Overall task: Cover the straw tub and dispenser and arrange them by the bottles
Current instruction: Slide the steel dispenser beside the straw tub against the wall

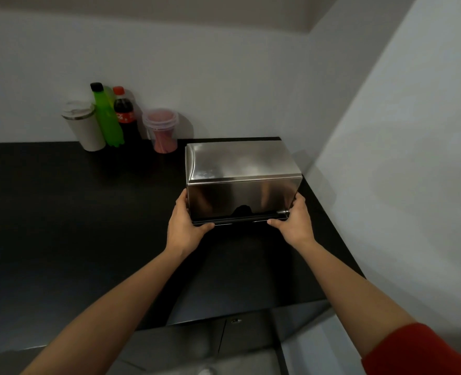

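now two hands grip one dispenser, two bottles behind.

Fingers of both hands mostly hidden behind dispenser sides at frame centre. Cola bottle partly masked by green bottle, upper left. Worktop cut off at left edge.

A shiny steel dispenser, lid closed, sits on the black worktop. Beside 2 upright bottles stands a lidded clear tub of red straws.
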`<state>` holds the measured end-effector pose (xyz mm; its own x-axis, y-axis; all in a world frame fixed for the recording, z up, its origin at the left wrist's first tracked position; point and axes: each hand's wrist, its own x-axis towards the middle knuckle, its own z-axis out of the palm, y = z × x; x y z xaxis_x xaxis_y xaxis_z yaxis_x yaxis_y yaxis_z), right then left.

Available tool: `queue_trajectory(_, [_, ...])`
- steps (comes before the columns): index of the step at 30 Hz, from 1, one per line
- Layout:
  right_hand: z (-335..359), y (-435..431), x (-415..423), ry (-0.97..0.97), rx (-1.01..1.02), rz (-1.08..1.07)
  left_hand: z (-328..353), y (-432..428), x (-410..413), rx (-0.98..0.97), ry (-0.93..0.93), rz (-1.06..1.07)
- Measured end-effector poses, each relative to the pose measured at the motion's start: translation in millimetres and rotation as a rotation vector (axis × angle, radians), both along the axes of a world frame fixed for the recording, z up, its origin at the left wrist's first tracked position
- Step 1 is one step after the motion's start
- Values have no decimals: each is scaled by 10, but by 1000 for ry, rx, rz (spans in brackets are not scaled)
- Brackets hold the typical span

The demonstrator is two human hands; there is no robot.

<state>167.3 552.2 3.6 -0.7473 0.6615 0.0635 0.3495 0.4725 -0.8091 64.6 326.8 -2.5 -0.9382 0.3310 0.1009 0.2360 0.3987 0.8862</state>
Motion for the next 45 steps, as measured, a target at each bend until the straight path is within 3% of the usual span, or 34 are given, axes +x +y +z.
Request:
queue_trajectory(18, [-55,73,-315,-6,-2,-30,6,107,-260,-41,5,18])
queue_trajectory(45, [19,461,-1675,-3,1,-62,47,501,-1676,-104,7,-26])
